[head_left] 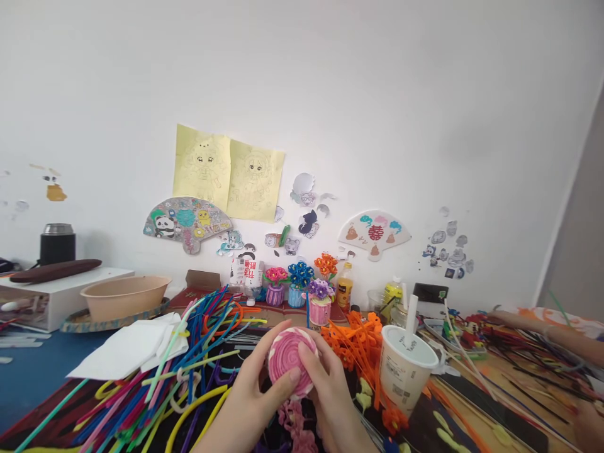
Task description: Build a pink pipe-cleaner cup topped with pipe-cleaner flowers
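Observation:
Between both hands is a round pink pipe-cleaner pot (289,362), its spiral-wound face turned towards me and its edge patterned pink and white. My left hand (255,384) wraps its left side, the thumb lying across the lower face. From the right, my right hand (328,377) grips it, with the thumb pressed on the coil. Pink curled strands (296,425) show below the pot, between my wrists; whether they are joined to it I cannot tell. Orange pipe-cleaner flowers (353,340) lie just right of my right hand.
Loose coloured pipe cleaners (155,384) spread on the left beside white paper sheets (125,346). A lidded drink cup with a straw (406,371) stands close on the right. Several finished flower pots (297,294) line the back. Another person's arm (533,324) reaches in at far right.

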Demonstrator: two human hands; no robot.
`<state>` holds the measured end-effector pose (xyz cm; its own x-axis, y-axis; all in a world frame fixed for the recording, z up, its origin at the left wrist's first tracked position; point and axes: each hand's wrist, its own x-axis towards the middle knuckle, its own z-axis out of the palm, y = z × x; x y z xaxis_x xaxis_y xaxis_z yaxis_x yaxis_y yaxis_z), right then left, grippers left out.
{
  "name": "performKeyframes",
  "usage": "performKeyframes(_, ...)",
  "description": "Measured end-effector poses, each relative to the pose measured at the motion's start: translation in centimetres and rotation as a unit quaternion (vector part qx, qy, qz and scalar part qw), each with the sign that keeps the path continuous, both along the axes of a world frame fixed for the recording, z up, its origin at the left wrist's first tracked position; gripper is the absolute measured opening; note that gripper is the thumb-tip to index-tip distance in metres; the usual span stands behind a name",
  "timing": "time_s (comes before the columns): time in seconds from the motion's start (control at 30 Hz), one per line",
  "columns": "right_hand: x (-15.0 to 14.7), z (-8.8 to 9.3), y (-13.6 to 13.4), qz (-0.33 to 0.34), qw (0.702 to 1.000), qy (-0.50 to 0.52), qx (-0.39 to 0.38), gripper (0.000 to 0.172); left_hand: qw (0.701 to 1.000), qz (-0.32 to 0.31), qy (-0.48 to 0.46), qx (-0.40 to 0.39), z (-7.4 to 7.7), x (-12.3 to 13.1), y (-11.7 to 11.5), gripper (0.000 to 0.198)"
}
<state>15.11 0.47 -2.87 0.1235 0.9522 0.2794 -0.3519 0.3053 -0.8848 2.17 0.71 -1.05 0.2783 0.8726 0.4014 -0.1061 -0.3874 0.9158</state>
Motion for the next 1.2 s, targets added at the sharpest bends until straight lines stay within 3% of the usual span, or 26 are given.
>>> performKeyframes(0.2,0.2,-0.1,0.3,0.007,1.0,-0.026,-0.005,0.045,0.998,0.053,0.021,0.028,-0.6,0.1,0.3,0.055)
performKeyframes(0.37,0.2,0.0,0.2,0.013,1.0,-0.012,-0.011,0.045,0.998,0.062,0.009,0.026,-0.5,0.3,0.2,0.052)
performKeyframes(0.57,1.2,1.1,-0.6,0.141,0.989,0.038,-0.034,0.052,0.996,0.077,-0.046,-0.02,0.2,0.2,-0.4,0.05)
performKeyframes(0.77,1.7,1.4,-0.6,0.153,0.987,0.048,-0.024,0.049,0.995,0.01,-0.075,-0.063,0.9,-0.3,-1.0,0.055)
performKeyframes(0.9,1.5,1.5,-0.4,0.131,0.99,0.042,-0.03,0.044,0.992,0.008,-0.085,-0.087,1.3,-0.4,-1.2,0.048)
performKeyframes(1.1,1.7,0.9,-0.3,0.154,0.987,-0.035,0.018,0.078,0.986,-0.003,-0.111,-0.125,0.6,0.2,-0.3,0.049)
performKeyframes(1.2,1.8,0.5,-0.1,0.138,0.987,-0.074,0.017,0.075,0.99,0.002,-0.078,-0.119,-0.1,0.2,0.5,0.05)
